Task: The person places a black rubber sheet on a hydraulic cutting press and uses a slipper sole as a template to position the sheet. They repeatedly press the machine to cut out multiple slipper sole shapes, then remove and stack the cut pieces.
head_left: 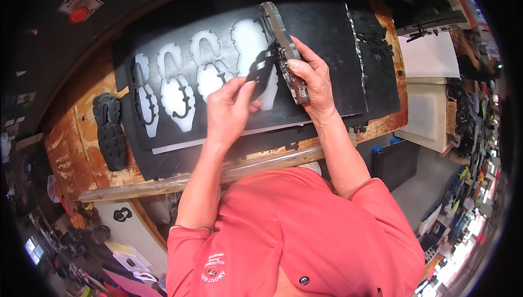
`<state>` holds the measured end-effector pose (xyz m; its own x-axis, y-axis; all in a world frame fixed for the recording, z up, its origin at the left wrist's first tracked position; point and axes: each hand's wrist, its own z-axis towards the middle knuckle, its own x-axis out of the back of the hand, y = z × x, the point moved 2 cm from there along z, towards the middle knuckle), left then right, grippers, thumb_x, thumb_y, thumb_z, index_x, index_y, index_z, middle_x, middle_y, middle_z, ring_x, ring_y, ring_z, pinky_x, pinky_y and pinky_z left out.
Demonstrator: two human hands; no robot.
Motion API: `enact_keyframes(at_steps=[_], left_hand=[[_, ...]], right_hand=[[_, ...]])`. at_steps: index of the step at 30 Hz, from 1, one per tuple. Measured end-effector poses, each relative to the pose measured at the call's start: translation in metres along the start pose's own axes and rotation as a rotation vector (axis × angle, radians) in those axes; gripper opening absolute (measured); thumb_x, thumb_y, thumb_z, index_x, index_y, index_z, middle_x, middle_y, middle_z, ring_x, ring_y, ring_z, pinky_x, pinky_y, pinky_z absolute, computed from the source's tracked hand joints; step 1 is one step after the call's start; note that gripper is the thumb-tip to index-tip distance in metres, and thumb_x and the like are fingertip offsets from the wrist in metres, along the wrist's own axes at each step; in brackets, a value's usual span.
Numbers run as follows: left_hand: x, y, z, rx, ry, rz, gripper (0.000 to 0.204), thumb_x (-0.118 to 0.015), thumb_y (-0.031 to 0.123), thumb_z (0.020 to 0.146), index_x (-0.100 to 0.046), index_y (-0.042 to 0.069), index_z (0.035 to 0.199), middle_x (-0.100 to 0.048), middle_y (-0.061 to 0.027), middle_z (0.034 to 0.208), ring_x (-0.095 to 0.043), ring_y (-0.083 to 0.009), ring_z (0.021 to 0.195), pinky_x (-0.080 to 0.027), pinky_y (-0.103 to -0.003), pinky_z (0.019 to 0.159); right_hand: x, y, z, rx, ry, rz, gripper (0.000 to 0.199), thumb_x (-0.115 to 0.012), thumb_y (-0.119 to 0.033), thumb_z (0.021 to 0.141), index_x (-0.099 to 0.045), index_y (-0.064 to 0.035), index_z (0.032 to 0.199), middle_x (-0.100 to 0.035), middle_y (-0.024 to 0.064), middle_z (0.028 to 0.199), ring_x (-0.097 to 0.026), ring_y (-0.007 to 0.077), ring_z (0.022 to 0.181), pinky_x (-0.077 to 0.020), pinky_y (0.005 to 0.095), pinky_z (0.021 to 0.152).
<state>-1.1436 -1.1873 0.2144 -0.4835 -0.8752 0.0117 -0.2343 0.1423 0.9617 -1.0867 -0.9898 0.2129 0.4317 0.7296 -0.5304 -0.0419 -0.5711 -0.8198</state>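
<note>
My right hand (315, 82) grips a shoe-part cutting die (284, 44), a long metal-edged frame tilted up on its side above the sheet. Between the thumb and fingers of my left hand (230, 109) is a black cut-out piece (262, 72), its far end against the die. Below both hands lies a black sheet (327, 41). Several shoe-shaped openings (177, 98) in it show a white surface underneath, and narrow curved black strips remain inside some of them.
A pile of black cut pieces (111, 133) lies at the left on the worn brown board (65, 139). A wooden rail (250, 169) runs along the near edge. Beyond the sheet is a dark machine with a red button (79, 15). A pale cabinet (427, 112) stands at the right.
</note>
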Motion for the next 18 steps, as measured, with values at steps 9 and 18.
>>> enact_keyframes(at_steps=[9,18], left_hand=[[0.136,-0.01,-0.062,0.023,0.507,0.014,0.02,-0.066,0.016,0.11,-0.073,-0.003,0.108,-0.072,-0.0038,0.086,-0.07,-0.0104,0.065,-0.054,-0.023,0.057],[0.266,-0.032,-0.113,0.043,0.815,0.14,0.027,-0.069,0.023,0.109,-0.074,-0.003,0.113,-0.076,-0.0078,0.092,-0.074,-0.0123,0.069,-0.057,-0.024,0.06]], right_hand=[[0.006,0.006,0.001,0.057,0.041,-0.067,0.063,-0.075,-0.011,0.094,-0.056,0.0051,0.152,-0.072,0.0065,0.123,-0.068,0.0091,0.1,-0.0548,0.0233,0.09],[0.005,0.006,0.003,0.057,0.009,-0.105,0.069,-0.073,-0.013,0.091,-0.053,0.0066,0.154,-0.072,0.0099,0.129,-0.07,0.0118,0.106,-0.0552,0.0258,0.097]])
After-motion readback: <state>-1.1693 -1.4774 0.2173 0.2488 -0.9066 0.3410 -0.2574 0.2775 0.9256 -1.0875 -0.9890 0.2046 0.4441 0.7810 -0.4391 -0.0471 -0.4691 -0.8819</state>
